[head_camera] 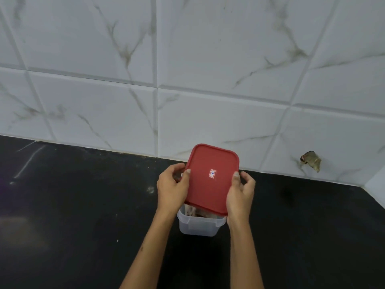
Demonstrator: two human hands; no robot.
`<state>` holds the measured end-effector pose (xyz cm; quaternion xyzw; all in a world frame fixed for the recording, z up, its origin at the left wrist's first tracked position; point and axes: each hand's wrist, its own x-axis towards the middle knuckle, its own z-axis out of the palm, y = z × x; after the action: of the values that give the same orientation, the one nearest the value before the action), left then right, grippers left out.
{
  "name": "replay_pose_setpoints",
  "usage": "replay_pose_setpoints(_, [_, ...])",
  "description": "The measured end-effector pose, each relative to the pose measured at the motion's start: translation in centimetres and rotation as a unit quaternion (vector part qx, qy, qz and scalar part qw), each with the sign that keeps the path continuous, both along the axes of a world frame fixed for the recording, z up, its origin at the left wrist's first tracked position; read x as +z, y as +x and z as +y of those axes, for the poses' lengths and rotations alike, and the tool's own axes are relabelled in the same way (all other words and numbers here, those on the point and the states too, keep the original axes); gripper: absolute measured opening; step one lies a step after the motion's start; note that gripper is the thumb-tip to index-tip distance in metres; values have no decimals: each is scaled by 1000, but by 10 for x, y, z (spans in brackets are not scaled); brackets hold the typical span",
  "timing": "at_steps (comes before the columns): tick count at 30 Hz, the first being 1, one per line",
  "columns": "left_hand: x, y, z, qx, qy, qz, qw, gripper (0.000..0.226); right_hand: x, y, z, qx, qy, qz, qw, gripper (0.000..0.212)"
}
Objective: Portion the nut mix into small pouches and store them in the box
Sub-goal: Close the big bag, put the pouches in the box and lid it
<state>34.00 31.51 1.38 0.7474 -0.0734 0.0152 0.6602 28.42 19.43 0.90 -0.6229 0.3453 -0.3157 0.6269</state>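
A: We see the box [199, 225] standing on the worktop [83, 205], pouches inside.

B: Our left hand [173, 188] and right hand [239, 195] grip the red lid [212, 178] by its edges. We align corners, then press evenly.

Dim, soft, slightly blurry light leaves faint glare streaks on the dark worktop [62, 205], and wide-angle distortion bends the wall tiles [208, 49].

left hand [172, 189]: bare, no rings | right hand [239, 193]: bare | forearms: unsleeved | nails: short, unpainted
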Motion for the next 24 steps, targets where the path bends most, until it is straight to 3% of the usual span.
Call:
replay_pose_setpoints(2, [-5,1,-2,-12,-34,46,998,12,-8,-4,-5,-8,-8,20,1000,33])
replay_pose_setpoints(6, [-13,-1,-6,-39,-27,77,996,32,-24,-9,-12,-5,-47,68,997,31])
replay_pose_setpoints(13, [-31,-2,-6,7,167,13,986,36,-38,-2,-12,41,-95,145,984,38])
replay_pose_setpoints(24, [-42,5,1,14,133,38,990,33,-38,9,-7,67,-192,209,957,41])
